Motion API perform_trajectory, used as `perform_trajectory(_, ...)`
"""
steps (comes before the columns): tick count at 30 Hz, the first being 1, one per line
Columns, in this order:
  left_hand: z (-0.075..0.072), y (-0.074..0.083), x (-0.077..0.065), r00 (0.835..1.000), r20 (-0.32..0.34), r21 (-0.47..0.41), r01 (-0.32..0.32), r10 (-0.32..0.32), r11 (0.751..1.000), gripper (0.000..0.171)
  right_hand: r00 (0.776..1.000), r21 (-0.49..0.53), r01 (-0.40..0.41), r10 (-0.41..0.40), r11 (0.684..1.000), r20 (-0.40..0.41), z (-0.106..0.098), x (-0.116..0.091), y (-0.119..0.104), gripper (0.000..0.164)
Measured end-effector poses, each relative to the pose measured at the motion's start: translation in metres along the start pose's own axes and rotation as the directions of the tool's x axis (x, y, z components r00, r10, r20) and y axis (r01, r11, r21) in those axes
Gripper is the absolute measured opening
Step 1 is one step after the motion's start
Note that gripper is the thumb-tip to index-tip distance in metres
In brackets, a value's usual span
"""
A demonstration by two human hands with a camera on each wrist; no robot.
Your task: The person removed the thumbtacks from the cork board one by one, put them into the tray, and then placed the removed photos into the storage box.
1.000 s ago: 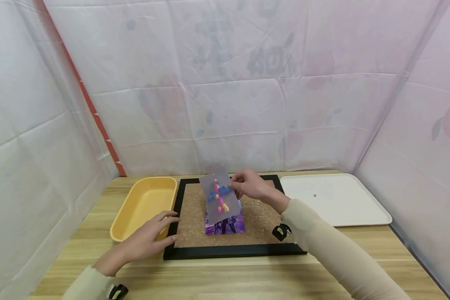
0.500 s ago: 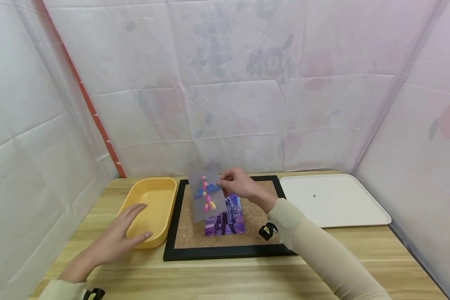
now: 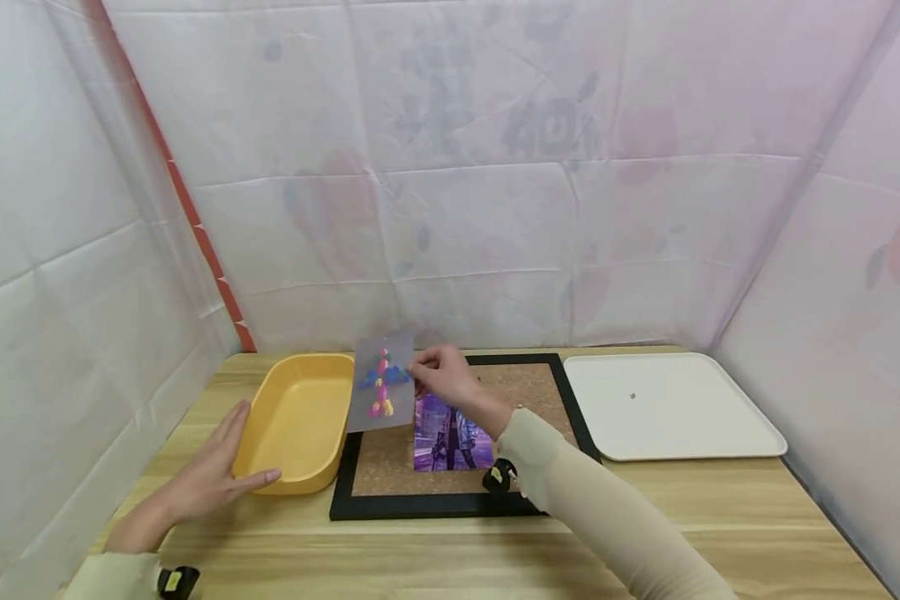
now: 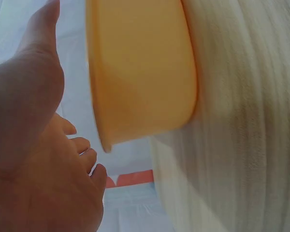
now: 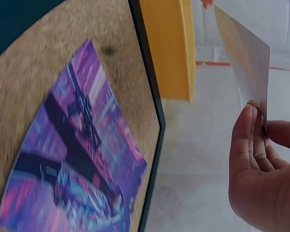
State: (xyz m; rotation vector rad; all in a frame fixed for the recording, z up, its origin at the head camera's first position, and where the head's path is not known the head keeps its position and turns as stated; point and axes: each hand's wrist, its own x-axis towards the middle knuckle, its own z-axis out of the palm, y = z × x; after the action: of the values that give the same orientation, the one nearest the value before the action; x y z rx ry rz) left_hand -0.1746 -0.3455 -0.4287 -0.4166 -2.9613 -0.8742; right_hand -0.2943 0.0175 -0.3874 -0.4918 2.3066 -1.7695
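My right hand [image 3: 450, 379] pinches a grey picture card [image 3: 382, 383] by its right edge, thumb on one side and fingers on the other. Pink, blue and yellow shapes are printed on the card, which is held up above the left part of a cork board [image 3: 382, 471]. A purple picture [image 3: 450, 442] of a figure lies on the cork, partly behind my right hand and forearm. In the left wrist view, my left hand [image 4: 48, 159] is beside a yellow tray [image 4: 140, 72], its fingers extended. From the head view, that hand lies along the tray's near left rim.
The board has a black frame [image 3: 450, 506] and lies on a wooden table [image 3: 307, 550]. To the right is a white tray [image 3: 690, 417] with a small dark speck [image 3: 632, 396] on it. Pale printed sheets [image 3: 480, 225] hang behind and at both sides.
My right hand has carried the grey card leftward, off the purple picture toward the yellow tray. My left hand has moved left from the board's frame to the tray's rim.
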Motion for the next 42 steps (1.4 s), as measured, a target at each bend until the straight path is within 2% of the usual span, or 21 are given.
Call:
perform_trajectory(7, 0.007, -0.007, 0.002, 0.999, 0.03, -0.019, -0.021, 0.021, 1.0, 0.121, 1.0, 0.063, -0.007, 0.006, 0.998, 0.021, 0.016, 0.004, 0.006, 0.02)
perform_trajectory(19, 0.014, -0.004, 0.005, 0.999, 0.049, 0.023, 0.009, -0.01, 1.0, 0.123, 0.998, 0.133, -0.057, 0.053, 0.989, 0.03, 0.052, 0.019, 0.012, 0.02)
perform_trajectory(27, 0.013, -0.001, 0.006, 0.997, 0.063, 0.035, 0.041, -0.043, 0.999, 0.12, 0.997, 0.106, -0.069, 0.066, 0.992, 0.03, 0.076, 0.027, 0.005, 0.019)
perform_trajectory(33, 0.016, -0.002, 0.004, 0.997, 0.062, 0.028, 0.045, -0.047, 0.999, 0.122, 0.998, 0.009, -0.067, 0.067, 0.998, 0.017, 0.093, 0.035, 0.004, 0.019)
perform_trajectory(38, 0.016, 0.0, 0.003, 0.996, 0.059, 0.018, 0.06, -0.061, 0.998, 0.124, 0.999, -0.035, -0.034, 0.034, 0.999, 0.007, 0.108, 0.04, 0.003, 0.02)
perform_trajectory(42, 0.015, 0.001, 0.002, 0.995, 0.056, 0.032, 0.081, -0.082, 0.996, 0.125, 1.0, -0.028, 0.004, -0.004, 1.0, 0.015, 0.121, 0.042, 0.002, 0.021)
